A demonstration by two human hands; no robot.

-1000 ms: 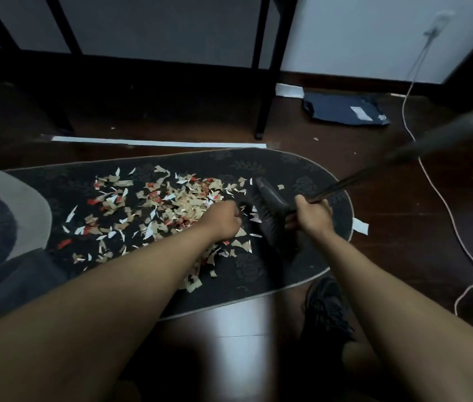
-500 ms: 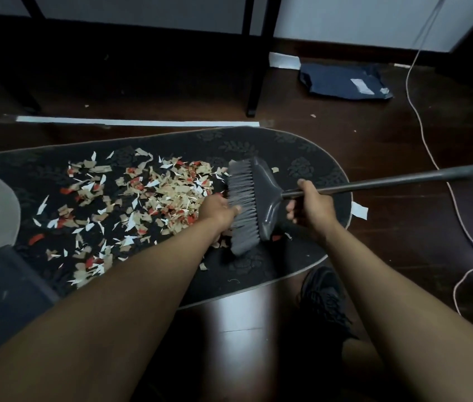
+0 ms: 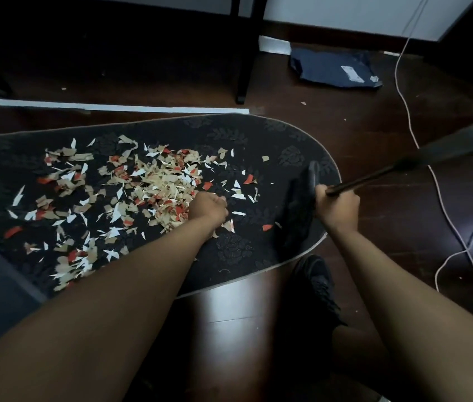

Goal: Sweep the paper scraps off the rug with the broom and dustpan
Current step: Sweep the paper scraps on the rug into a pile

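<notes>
Paper scraps [image 3: 148, 190], tan, white and red, lie scattered over the dark patterned rug [image 3: 258, 140], thickest around its middle and thinning toward the rounded right end. The rug lies on a dark wooden floor [image 3: 360, 126].

The right hand [image 3: 338, 208] has its fingers curled round the broom's handle [image 3: 389, 174] just above the head, near the rug's right edge. The broom head [image 3: 302, 210] is dark and blurred; it stands on edge on the rug just left of that hand, apart from the main heap of scraps. The handle runs up and to the right, out of the picture.

The left hand [image 3: 207, 208] rests on the scraps at the right side of the heap with its fingers curled under; whether they hold anything cannot be told.

A dark blue bag [image 3: 334, 69] lies on the floor near the wall, a white cable [image 3: 438, 192] trails down the right side, and a black shoe [image 3: 315, 285] sits just below the rug's edge.
</notes>
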